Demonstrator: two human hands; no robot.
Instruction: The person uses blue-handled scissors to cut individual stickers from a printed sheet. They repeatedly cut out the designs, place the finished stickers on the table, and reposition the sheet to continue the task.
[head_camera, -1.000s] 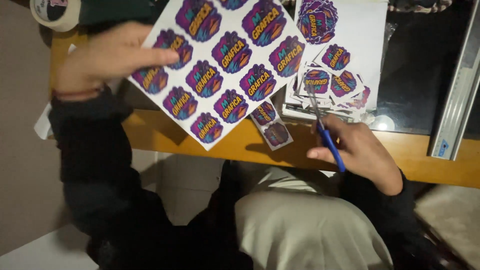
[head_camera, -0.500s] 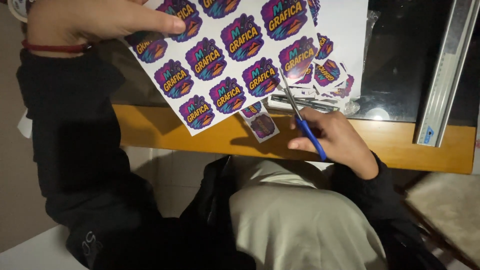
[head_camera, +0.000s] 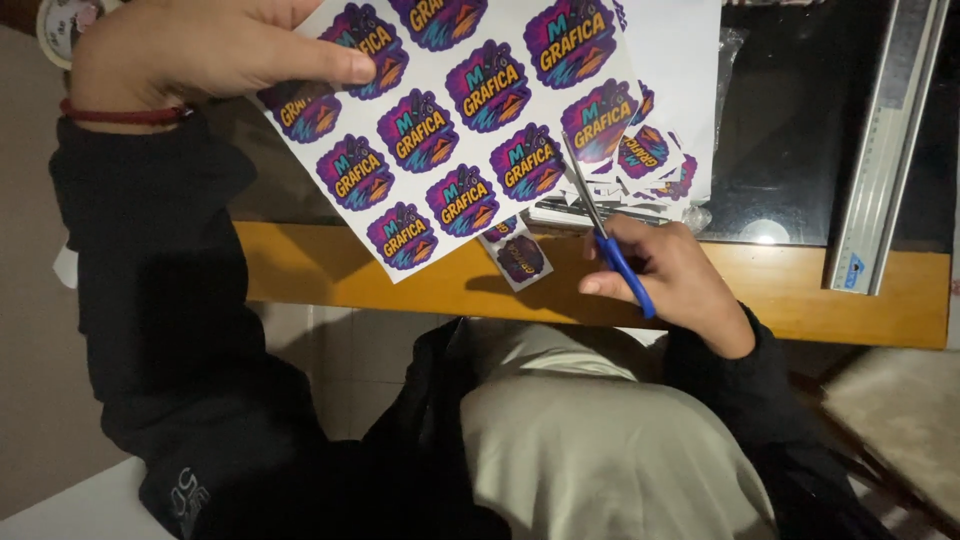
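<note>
The left hand pinched the white paper sheet of purple round stickers at its upper left edge, thumb clamped on top, holding it above the wooden table edge. The right hand gripped blue-handled scissors, fingers closed in the loops — blades at the sheet's right side. The sheet looked light and floppy — best held near the cut.

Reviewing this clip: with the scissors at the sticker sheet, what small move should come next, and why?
Probably close the scissors a short way along the white gap. The right hand has the blades at the sheet's right edge beside a purple sticker, and the left hand holds the sheet up.
</note>
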